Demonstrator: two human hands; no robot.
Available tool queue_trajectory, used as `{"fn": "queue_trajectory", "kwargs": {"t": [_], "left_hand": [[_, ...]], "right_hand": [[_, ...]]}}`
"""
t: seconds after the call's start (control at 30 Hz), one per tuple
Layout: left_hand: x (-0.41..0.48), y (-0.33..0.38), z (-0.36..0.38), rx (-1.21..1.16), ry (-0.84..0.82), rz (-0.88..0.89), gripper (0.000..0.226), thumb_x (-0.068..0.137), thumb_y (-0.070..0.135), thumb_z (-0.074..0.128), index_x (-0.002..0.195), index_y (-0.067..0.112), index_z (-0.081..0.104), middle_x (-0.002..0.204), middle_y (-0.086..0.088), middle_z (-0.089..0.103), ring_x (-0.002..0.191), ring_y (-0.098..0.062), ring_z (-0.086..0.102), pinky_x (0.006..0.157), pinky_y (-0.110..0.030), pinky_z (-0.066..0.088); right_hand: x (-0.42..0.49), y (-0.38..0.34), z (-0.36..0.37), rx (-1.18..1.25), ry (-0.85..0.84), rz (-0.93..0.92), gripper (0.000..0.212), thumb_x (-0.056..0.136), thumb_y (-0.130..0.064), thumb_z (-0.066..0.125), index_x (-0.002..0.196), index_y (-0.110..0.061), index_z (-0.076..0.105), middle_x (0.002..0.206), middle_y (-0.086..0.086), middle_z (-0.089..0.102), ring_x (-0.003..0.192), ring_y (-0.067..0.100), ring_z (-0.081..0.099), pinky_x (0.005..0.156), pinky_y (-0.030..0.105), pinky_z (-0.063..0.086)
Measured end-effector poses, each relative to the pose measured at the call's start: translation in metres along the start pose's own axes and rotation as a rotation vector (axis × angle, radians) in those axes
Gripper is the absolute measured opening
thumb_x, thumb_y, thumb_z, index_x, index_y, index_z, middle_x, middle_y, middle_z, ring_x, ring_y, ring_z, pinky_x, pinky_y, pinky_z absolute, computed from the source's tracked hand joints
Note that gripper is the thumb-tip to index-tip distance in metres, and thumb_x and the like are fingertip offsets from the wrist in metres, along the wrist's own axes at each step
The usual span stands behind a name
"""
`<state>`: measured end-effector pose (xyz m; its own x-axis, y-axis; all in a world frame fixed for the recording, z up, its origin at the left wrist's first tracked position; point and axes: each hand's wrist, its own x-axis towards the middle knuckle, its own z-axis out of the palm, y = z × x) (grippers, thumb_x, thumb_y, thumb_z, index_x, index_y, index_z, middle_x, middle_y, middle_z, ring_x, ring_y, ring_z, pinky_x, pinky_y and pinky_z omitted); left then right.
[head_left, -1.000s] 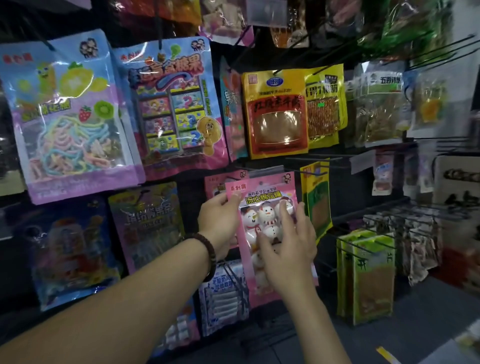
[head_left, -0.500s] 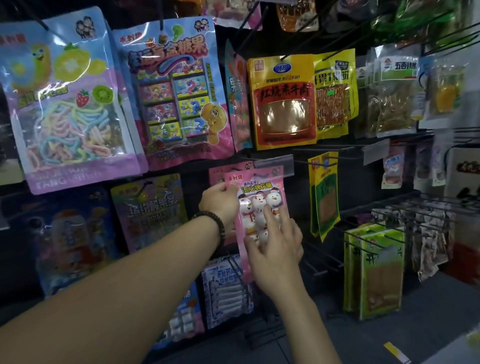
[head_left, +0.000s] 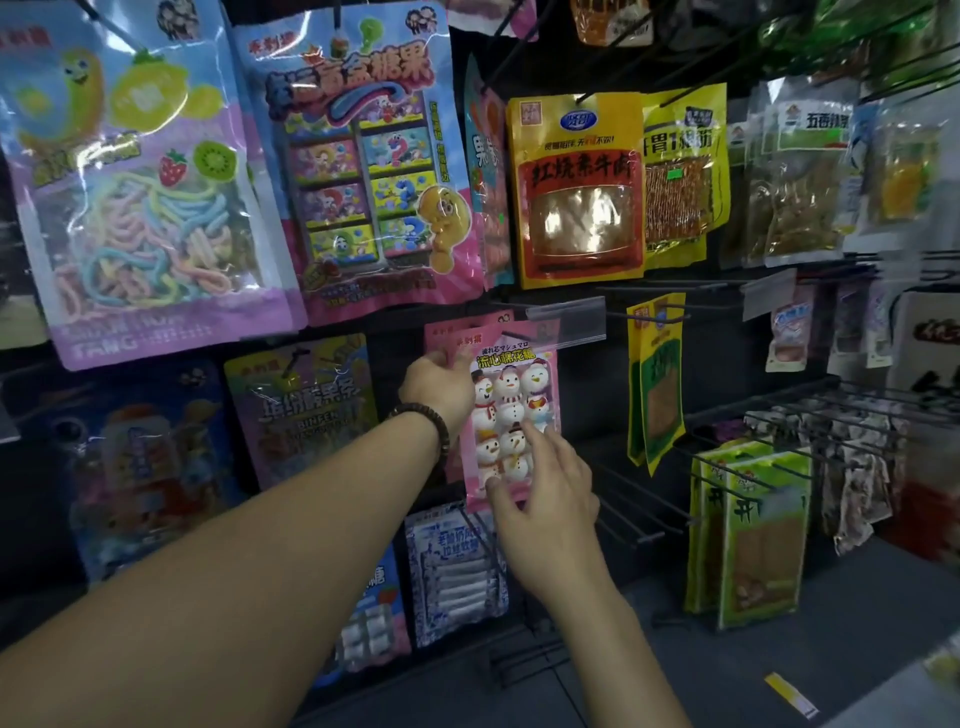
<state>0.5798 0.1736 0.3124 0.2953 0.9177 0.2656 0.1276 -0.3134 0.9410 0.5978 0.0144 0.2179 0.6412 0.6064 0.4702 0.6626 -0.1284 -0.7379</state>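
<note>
A pink packet of snowman marshmallows (head_left: 511, 395) hangs at a display hook with a clear price strip (head_left: 566, 312) at its tip. A second pink packet (head_left: 441, 332) shows behind it. My left hand (head_left: 439, 387), with a dark bead bracelet on its wrist, pinches the front packet's upper left edge. My right hand (head_left: 545, 493) touches the packet's lower part, with its thumb at the bottom edge and fingers spread over the front.
Snack packets hang all around: a large pink candy bag (head_left: 358, 161) above, a yellow packet (head_left: 579, 187) at upper right, green packets (head_left: 654, 384) to the right, a blue-white packet (head_left: 452, 571) below. Bare black hooks (head_left: 634, 499) jut out at right.
The pink packet has moved back toward the rack along its hook. My right hand has slid lower on it. The view has shifted so the shelves sit lower and closer.
</note>
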Motion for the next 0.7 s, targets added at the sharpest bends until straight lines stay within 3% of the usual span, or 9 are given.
{"fn": "queue_trajectory", "kwargs": {"t": [0.07, 0.2, 0.27, 0.37, 0.47, 0.57, 0.7], "left_hand": [[-0.011, -0.001, -0.011, 0.054, 0.006, 0.016, 0.044, 0.100, 0.051, 0.062, 0.129, 0.019, 0.064, 0.124, -0.004, 0.071, 0.110, -0.027, 0.068, 0.100, -0.042, 0.058], [-0.043, -0.014, -0.049, 0.186, -0.067, 0.058, 0.023, 0.099, 0.044, 0.067, 0.108, 0.025, 0.056, 0.099, 0.003, 0.068, 0.086, -0.018, 0.066, 0.078, -0.033, 0.055], [-0.064, -0.023, -0.076, 0.216, -0.151, 0.059, 0.015, 0.099, 0.034, 0.070, 0.106, 0.023, 0.062, 0.092, 0.001, 0.071, 0.080, -0.019, 0.069, 0.068, -0.032, 0.057], [-0.100, -0.037, -0.125, 0.330, -0.289, 0.146, 0.001, 0.100, 0.021, 0.070, 0.100, 0.022, 0.070, 0.083, 0.004, 0.071, 0.072, -0.014, 0.068, 0.056, -0.020, 0.050], [-0.136, -0.044, -0.178, 0.480, -0.416, 0.220, 0.006, 0.101, 0.025, 0.069, 0.097, 0.026, 0.072, 0.086, 0.009, 0.071, 0.075, -0.006, 0.066, 0.059, -0.014, 0.047], [-0.177, -0.054, -0.234, 0.617, -0.502, 0.256, 0.009, 0.101, 0.032, 0.067, 0.096, 0.029, 0.074, 0.091, 0.012, 0.074, 0.083, -0.002, 0.069, 0.070, -0.020, 0.056], [-0.236, -0.091, -0.308, 0.747, -0.583, 0.232, 0.009, 0.098, 0.038, 0.070, 0.091, 0.034, 0.073, 0.087, 0.019, 0.073, 0.082, 0.003, 0.067, 0.073, -0.020, 0.053]], "right_hand": [[-0.006, -0.003, -0.003, -0.048, -0.015, -0.015, 0.069, 0.104, -0.044, 0.055, 0.163, -0.039, 0.019, 0.172, -0.007, 0.013, 0.157, 0.016, 0.007, 0.126, 0.051, 0.015], [-0.029, -0.012, -0.011, -0.161, -0.054, -0.028, 0.071, 0.102, -0.043, 0.058, 0.163, -0.037, 0.022, 0.166, -0.005, 0.024, 0.154, 0.021, 0.017, 0.124, 0.050, 0.023], [-0.042, -0.026, -0.011, -0.125, -0.035, 0.002, 0.067, 0.101, -0.040, 0.061, 0.161, -0.035, 0.030, 0.160, -0.004, 0.033, 0.150, 0.023, 0.027, 0.122, 0.051, 0.029], [-0.062, -0.051, -0.003, -0.021, -0.027, 0.010, 0.061, 0.100, -0.037, 0.063, 0.156, -0.031, 0.041, 0.156, -0.002, 0.042, 0.147, 0.023, 0.036, 0.121, 0.051, 0.034], [-0.089, -0.073, 0.006, -0.058, -0.109, -0.008, 0.057, 0.099, -0.040, 0.062, 0.152, -0.028, 0.046, 0.155, 0.001, 0.046, 0.149, 0.023, 0.037, 0.121, 0.047, 0.036], [-0.124, -0.092, 0.012, -0.036, -0.181, 0.016, 0.051, 0.099, -0.033, 0.066, 0.147, -0.021, 0.055, 0.143, 0.003, 0.057, 0.137, 0.022, 0.050, 0.114, 0.035, 0.041], [-0.177, -0.109, 0.030, -0.037, -0.338, 0.040, 0.045, 0.101, -0.030, 0.066, 0.143, -0.017, 0.060, 0.141, 0.004, 0.063, 0.133, 0.019, 0.056, 0.110, 0.031, 0.044]]}}
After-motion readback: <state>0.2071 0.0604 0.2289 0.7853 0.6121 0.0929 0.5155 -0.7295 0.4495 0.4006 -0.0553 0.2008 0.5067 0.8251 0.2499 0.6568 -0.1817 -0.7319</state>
